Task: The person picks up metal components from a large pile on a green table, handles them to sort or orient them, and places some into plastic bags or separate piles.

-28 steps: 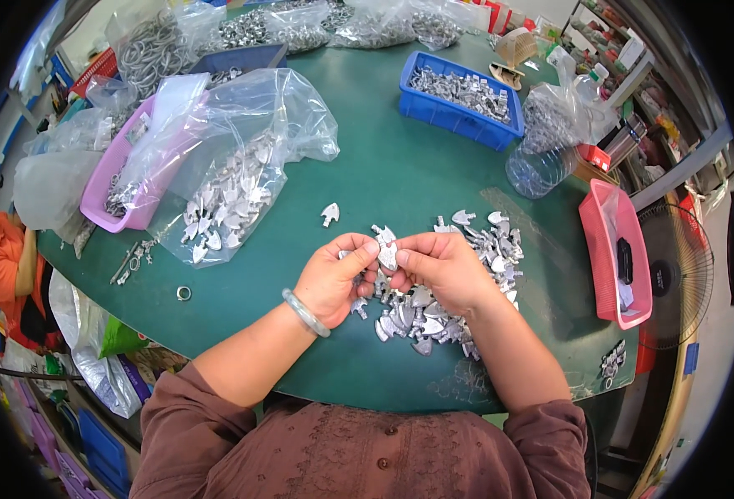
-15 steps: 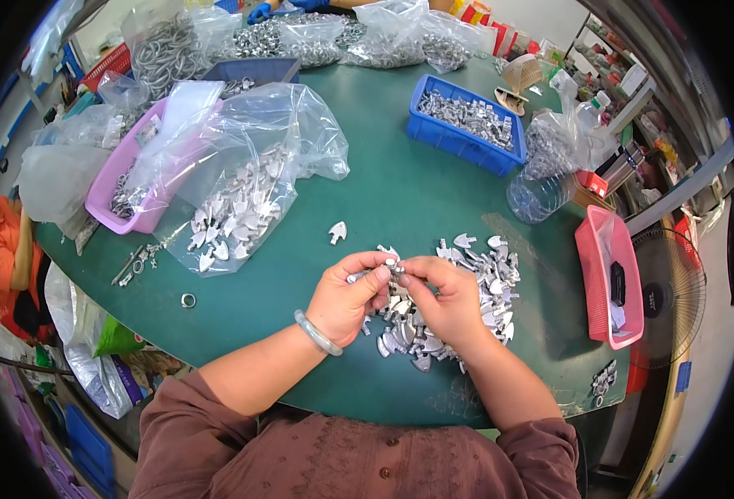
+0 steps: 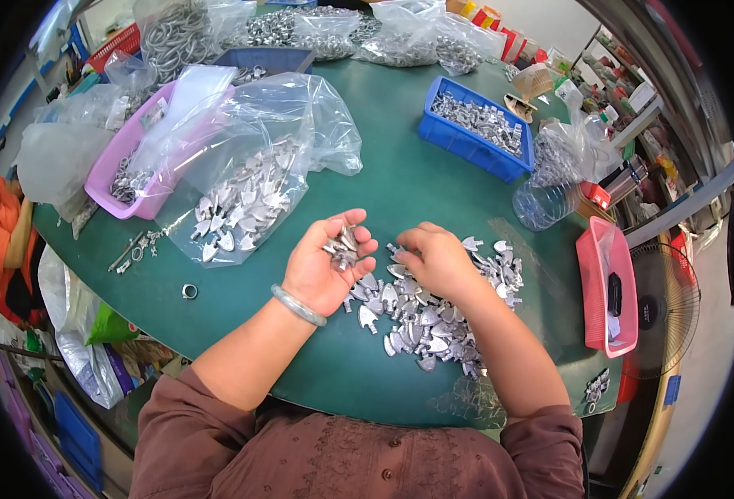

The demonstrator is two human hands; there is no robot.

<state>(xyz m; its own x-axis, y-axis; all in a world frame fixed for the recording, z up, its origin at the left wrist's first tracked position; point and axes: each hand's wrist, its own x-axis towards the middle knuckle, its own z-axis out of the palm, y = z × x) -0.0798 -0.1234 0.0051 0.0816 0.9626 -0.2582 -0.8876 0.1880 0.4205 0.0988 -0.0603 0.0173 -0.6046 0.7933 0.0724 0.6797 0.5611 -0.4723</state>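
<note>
My left hand (image 3: 321, 262) is turned palm up, its fingers curled around several small silver-grey metal pieces (image 3: 342, 248) lying in the palm. To its right, my right hand (image 3: 438, 259) reaches over the far side of a pile of arrowhead-shaped metal pieces (image 3: 421, 323), with bent fingers and thumb at a metal piece (image 3: 394, 249) there. The pile spreads loosely on the green table (image 3: 375, 187), partly hidden under my right hand and forearm. Left of my hands, a clear plastic bag (image 3: 330, 125) holds more pieces like these.
A blue bin (image 3: 475, 150) of small metal parts stands at the back right. Further right are a pink basket (image 3: 590, 291) and a fan (image 3: 662, 312). On the left are a lilac tray (image 3: 105, 179) and a metal ring (image 3: 189, 291). A person in an orange top (image 3: 5, 237) is at far left.
My hands, together over the pile before, have parted. The left has turned palm up, showing the pieces in it; the right has moved to the pile's far side. The view has shifted slightly.
</note>
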